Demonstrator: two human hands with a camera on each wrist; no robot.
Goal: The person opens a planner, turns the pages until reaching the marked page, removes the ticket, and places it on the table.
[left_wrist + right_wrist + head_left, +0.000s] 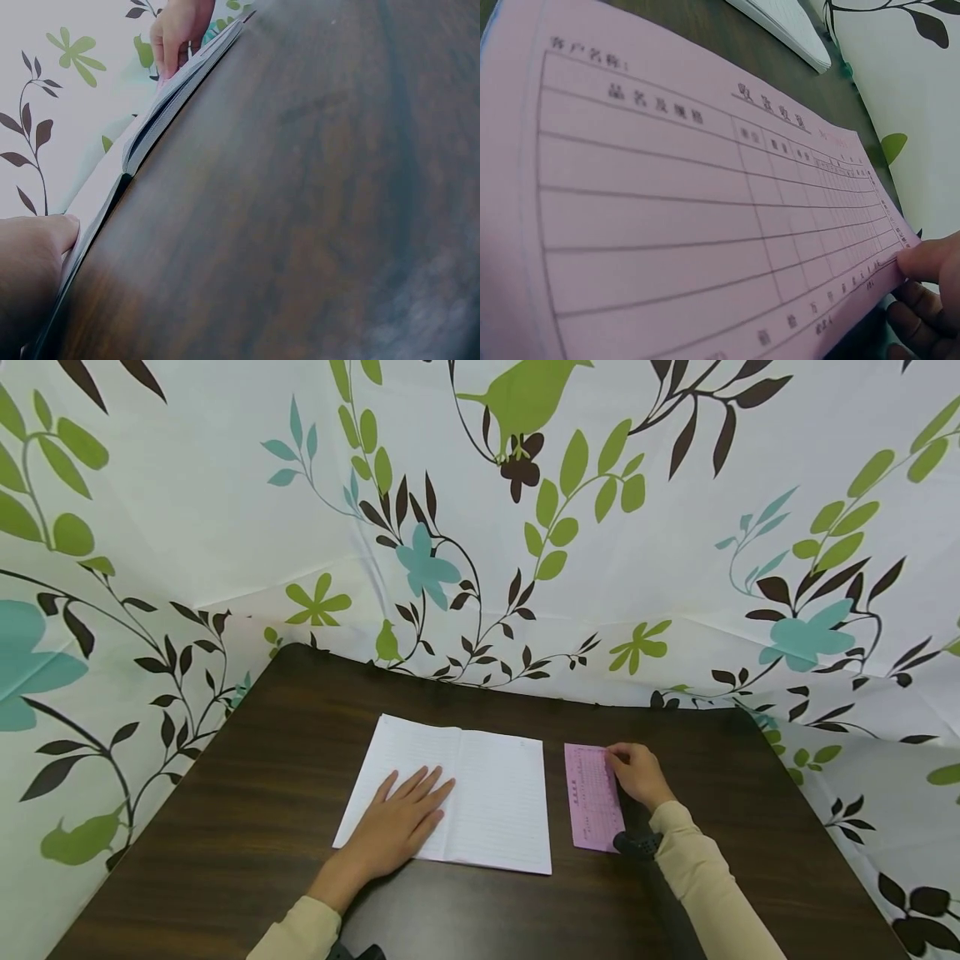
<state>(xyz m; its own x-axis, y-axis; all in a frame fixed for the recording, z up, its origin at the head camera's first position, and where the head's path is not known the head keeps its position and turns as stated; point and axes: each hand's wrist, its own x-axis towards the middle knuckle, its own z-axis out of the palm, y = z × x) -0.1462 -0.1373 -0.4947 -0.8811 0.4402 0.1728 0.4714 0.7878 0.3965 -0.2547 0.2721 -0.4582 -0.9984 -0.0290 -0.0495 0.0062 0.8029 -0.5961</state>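
An open notebook point(498, 802) with ruled white pages lies on the table. My left hand point(401, 822) rests flat on its left page, fingers spread. To the right of the notebook is a pink receipt form point(588, 797) printed with a ruled table. My right hand point(637, 772) pinches the form at its far right corner. In the right wrist view the thumb point(926, 259) lies over the printed face of the form point(667, 195), with the other fingers curled beneath its edge. The left wrist view shows the notebook's page edges point(161, 124) slightly fanned, side on.
The dark wooden table point(247, 793) extends around the notebook on all sides. A white cloth point(225, 493) with leaf and bird prints hangs behind the table and along its sides. A dark wrist strap point(637, 845) sits by the right sleeve, close to the form's near corner.
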